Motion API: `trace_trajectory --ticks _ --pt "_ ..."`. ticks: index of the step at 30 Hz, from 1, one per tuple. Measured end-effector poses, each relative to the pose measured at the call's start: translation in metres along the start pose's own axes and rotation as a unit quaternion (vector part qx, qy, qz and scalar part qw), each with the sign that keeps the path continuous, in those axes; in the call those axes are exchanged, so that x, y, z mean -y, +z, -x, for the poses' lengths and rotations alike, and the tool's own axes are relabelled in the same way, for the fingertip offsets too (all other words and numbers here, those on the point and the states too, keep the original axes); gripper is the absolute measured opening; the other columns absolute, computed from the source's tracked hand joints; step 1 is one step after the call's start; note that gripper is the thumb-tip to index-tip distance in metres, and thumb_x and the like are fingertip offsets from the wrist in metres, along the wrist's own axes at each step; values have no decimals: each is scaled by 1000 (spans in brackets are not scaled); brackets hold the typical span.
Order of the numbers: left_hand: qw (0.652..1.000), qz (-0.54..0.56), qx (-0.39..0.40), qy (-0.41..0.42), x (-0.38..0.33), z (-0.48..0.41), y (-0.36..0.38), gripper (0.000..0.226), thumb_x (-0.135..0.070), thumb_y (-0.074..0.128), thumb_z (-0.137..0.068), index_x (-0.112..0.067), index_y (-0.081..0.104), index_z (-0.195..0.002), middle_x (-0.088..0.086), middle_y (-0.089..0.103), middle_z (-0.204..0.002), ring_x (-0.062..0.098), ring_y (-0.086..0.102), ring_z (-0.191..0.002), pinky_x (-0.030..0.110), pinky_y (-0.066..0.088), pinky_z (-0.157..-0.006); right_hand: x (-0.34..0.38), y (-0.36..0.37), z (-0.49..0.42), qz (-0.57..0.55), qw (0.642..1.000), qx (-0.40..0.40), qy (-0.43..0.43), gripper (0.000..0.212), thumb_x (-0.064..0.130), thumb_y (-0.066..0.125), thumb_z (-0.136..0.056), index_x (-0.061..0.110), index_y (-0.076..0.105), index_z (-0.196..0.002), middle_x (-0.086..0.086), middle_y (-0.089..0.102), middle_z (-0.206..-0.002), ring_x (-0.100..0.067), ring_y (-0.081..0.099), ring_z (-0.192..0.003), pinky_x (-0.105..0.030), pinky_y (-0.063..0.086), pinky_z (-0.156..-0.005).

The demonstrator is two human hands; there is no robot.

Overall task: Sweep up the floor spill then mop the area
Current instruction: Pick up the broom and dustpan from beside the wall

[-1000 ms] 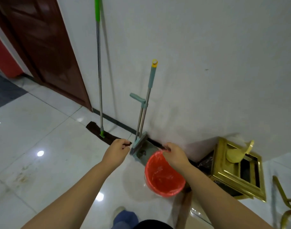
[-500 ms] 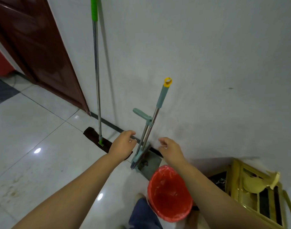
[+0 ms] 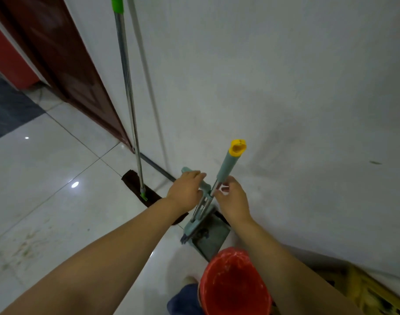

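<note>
Head view.
- Broom point(image 3: 228, 165) and dustpan point(image 3: 211, 238) stand together against wall point(image 3: 285, 87). Shafts near upright, tops leaning toward wall, away from person.
- Left hand point(image 3: 186, 189) curls over dustpan's bent teal handle.
- Right hand point(image 3: 234, 201) wraps fingers and thumb round broom shaft, just under teal sleeve. Both grips look closed.
- Mop point(image 3: 127, 87) leans on wall, left of left hand, untouched.
- Spill point(image 3: 24, 246) faint on tiles, well left of hands.
- Red bucket point(image 3: 234, 285) under right forearm.
- Likely next: lift pair clear, swing left toward spill.

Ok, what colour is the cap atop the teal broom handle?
Yellow cap, clearest in the head view.
</note>
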State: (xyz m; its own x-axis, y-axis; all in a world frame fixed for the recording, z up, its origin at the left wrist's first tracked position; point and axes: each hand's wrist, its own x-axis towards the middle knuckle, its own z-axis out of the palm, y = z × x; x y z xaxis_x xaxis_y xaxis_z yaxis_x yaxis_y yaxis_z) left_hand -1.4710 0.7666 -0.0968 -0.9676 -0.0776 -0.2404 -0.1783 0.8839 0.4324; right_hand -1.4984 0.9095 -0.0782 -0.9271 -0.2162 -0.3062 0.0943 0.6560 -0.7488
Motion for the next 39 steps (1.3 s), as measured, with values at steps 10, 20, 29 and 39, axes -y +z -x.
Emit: trace_trajectory --ticks 10,20,29,39 --pt "987 -156 38 10 8 -21 12 54 -28 47 -93 -24 34 -146 -2 30 -154 18 17 -146 39 10 -118 5 6 -18 24 999 26 -21 27 28 60 -92 12 67 -112 -6 69 -103 -21 64 -95 -23 47 -77" --pt "989 -147 21 -3 19 -3 7 46 -24 50 -90 -26 48 -136 -1 47 -134 20 34 -134 36 17 -115 13 9 -11 46 993 94 -63 21 24 57 -93 8 67 -103 1 60 -84 -13 56 -80 -19 41 -69" --pt "984 -169 38 -36 40 50 7 35 -29 50 -90 -21 54 -124 3 56 -118 23 47 -118 34 29 -105 36 22 27 44 982 161 -89 4 22 60 -91 22 59 -88 3 60 -82 -14 57 -82 -19 42 -72" --pt "989 -50 71 -116 81 168 1 28 -47 52 -92 -21 58 -102 -7 53 -83 15 56 -81 25 43 -69 74 67 114 116 955 234 -144 20 25 61 -90 13 67 -106 -8 70 -103 -20 63 -93 -31 49 -87"
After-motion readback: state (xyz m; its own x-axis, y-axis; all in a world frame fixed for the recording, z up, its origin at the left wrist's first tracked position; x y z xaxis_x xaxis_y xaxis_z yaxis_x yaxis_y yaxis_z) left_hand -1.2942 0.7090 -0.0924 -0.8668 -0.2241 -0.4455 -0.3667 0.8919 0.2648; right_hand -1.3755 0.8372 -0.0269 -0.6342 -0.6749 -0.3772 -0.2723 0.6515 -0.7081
